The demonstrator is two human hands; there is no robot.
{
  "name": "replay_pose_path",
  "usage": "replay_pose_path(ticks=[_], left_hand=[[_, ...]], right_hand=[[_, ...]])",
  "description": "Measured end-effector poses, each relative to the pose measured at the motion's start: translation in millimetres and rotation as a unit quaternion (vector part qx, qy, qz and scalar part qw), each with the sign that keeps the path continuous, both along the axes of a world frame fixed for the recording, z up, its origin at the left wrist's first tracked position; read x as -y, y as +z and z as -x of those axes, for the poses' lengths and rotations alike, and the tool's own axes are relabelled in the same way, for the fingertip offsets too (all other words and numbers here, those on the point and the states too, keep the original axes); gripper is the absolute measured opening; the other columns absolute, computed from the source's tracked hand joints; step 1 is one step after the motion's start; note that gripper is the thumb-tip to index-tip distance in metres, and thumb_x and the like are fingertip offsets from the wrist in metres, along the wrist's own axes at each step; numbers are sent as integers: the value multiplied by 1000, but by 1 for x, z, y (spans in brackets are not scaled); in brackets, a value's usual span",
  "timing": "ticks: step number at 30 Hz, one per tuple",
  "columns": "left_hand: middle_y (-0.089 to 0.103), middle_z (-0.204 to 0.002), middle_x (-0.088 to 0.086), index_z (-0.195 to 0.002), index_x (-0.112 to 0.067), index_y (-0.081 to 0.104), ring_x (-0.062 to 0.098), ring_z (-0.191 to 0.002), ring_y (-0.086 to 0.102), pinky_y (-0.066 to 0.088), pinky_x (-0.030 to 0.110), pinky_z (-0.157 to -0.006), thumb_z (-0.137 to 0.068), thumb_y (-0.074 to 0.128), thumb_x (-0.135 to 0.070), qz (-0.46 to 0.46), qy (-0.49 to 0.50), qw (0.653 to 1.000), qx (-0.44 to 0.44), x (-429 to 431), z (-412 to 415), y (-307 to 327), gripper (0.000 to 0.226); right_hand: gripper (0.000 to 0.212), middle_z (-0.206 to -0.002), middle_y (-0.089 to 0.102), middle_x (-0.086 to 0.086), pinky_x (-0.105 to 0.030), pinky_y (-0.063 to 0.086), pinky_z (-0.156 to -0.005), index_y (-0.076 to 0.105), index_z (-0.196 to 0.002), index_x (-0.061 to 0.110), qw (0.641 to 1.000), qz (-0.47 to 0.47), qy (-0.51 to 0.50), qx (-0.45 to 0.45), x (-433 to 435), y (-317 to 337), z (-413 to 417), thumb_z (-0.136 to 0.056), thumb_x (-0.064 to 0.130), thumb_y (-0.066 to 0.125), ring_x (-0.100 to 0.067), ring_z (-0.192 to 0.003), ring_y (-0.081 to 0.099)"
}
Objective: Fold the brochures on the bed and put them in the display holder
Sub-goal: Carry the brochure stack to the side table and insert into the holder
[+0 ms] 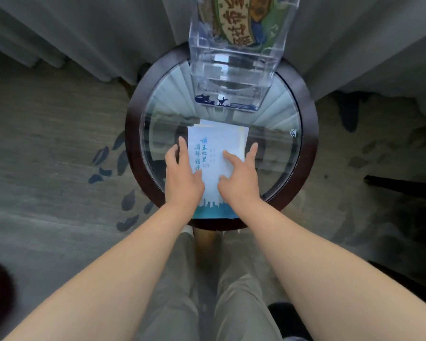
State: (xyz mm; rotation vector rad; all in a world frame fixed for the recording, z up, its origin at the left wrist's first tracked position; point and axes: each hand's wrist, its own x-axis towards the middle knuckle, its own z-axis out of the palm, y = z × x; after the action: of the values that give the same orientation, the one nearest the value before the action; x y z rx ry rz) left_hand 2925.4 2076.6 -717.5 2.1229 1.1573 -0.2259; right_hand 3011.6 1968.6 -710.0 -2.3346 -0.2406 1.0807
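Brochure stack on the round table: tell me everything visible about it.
The white paper brochure stack lies flat on the round glass table with a dark wooden rim, apart from the clear acrylic display holder beyond it. Its top cover bears vertical blue characters and a blue-teal skyline at the near end, which reaches the rim. Offset sheet edges show at the far end. The left hand touches its left edge; the right hand rests on top, one finger along the right edge.

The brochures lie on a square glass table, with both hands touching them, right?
Not quite. The table is round, not square; the head view shows it. The brochures do lie on its glass, with the left hand and right hand touching them.
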Motion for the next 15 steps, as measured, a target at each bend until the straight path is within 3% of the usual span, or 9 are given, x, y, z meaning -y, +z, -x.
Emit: replay_pose_path(ticks=[2, 4, 6, 7, 9, 12, 15], left_hand=[[56, -142, -2, -166, -24, 5, 17, -113, 63, 53, 30, -97, -96, 67, -13, 67, 57, 996, 21, -5, -1, 12, 94], [67, -121, -6, -164, -22, 19, 6, -87, 65, 50, 10, -74, -95, 71, -13, 107, 85, 990, 27, -4, -3, 23, 88], [70, -111, -7, -156, -23, 41, 7, -87, 66, 46, 7, -64, -94, 72, -13, 119, 92, 988, 35, -3, -5, 30, 69], [71, -114, -5, -149, -24, 47, 11, -95, 69, 46, 9, -64, -95, 71, -13, 128, 92, 987, 33, -2, -7, 32, 61], [70, -124, 0, -141, -23, 50, 17, -110, 68, 48, 15, -69, -95, 71, -13, 151, 82, 985, 21, -1, -13, 38, 52], [69, -119, 5, -129, -22, 46, 25, -109, 67, 54, 34, -81, -88, 73, -10, 129, 16, 991, 2, -2, -26, 47, 50], [65, -112, 8, -121, -20, 41, 32, -106, 63, 55, 47, -85, -86, 73, -8, 71, -20, 997, 8, -7, -49, 66, 49]], right_hand=[[55, -172, -8, 0, -16, 35, -86, 58, -140, 31, 999, 1, -35, -25, 0, 8, -7, -90, 8, 61, -24, -145, 40], [51, -172, 7, -3, -16, 32, -88, 62, -132, 32, 998, -2, -48, -33, 1, 13, -13, -88, 7, 60, -25, -147, 38], [49, -165, 29, -5, -15, 33, -88, 63, -125, 32, 997, -19, -64, -35, 1, 20, -17, -85, 5, 61, -24, -142, 42], [48, -156, 39, -4, -13, 35, -84, 62, -122, 31, 997, -27, -70, -27, 2, 23, -17, -83, 3, 61, -22, -134, 48], [47, -139, 41, 1, -11, 38, -76, 60, -116, 30, 995, -27, -93, -13, 3, 34, -18, -80, 0, 59, -17, -112, 51], [43, -129, 36, -1, -30, 45, -86, 54, -102, 30, 994, -19, -99, 47, 6, 50, -19, -75, -3, 54, -29, -111, 48], [49, -129, 32, -4, -33, 40, -76, 44, -107, 31, 992, -23, -44, 118, 6, 71, -31, -77, -6, 57, -34, -110, 47]])
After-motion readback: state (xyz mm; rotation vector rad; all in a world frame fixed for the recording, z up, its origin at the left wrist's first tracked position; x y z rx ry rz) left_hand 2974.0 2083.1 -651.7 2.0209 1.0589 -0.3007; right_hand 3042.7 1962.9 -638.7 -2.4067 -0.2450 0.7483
